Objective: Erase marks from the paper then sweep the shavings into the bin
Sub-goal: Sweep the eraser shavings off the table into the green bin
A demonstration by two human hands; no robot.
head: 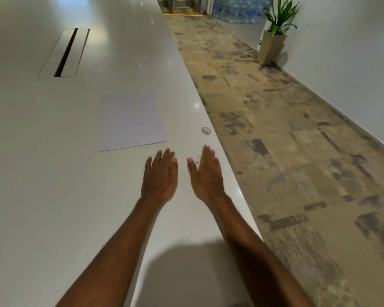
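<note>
The paper (132,121) lay flat on the desk (42,151), its near edge just beyond the left hand (160,176), and no marks showed on it from this view. A tiny dark shaving (197,162) sat on the desk by the right thumb, between the two hands. Both hands were empty, fingers straight and together; the right hand (206,173) was slightly blurred near the desk edge, and whether either touched the surface could not be told. The eraser (206,130) rested beyond the right hand, close to the edge. No bin was in view. The step looked like gathering shavings: best to cup the palms, draw the bits into one pile, and keep them from spilling onto the carpet (286,151).
</note>
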